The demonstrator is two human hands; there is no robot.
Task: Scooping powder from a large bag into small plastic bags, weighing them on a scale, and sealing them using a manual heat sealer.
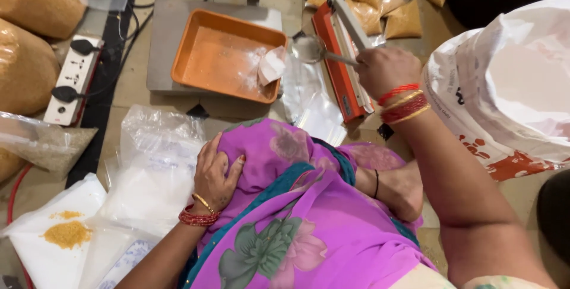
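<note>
Over by the red heat sealer [339, 63], my right hand [386, 70] is closed tight around the handle of one metal scoop [310, 48], whose shiny round bowl sits just off the right edge of the single orange tray [221, 57]. My left hand [215, 173] lies open, fingers spread flat on my purple-clad knee [267, 152]. Clear plastic bags [155, 158] sit left of it, plus one white power strip [76, 78].

tray [208, 57] on scale [163, 28] | sealer [339, 57] right | sack [510, 81] far right

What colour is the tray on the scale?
Orange; the tray shows best in the head view.
</note>
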